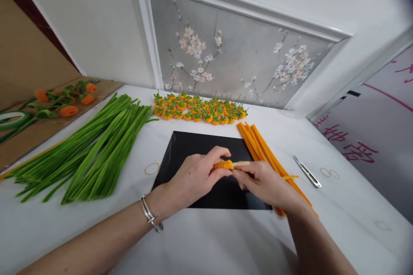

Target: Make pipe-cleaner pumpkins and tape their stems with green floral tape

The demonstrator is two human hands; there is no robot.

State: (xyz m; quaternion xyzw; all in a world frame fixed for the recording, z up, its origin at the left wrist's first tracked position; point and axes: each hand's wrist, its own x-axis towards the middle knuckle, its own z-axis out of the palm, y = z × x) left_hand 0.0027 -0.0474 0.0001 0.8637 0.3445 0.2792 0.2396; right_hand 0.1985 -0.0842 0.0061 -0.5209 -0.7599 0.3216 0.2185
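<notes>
Two hands [195, 174], one mat [200, 146], one cutter [309, 173], three rubber bands [150, 174]; pumpkins [198, 117] (too crowded to count) line the table's [193, 245] back edge.

A floral panel [240, 47] spans the far side. A tape roll [23, 121] lies left, a pink-lettered board [380, 111] right.

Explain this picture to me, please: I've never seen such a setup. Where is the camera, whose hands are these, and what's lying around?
There is no machine here: one person works bare-handed, seen by a camera worn on their head, looking forward and down. The left hand holds a fuzzy orange piece; the right hand holds a pale stick against it. Below them, a black mat lies on the white table. Green stems lie left, orange stems and metal snips right, and small orange-and-green pieces behind.
</notes>
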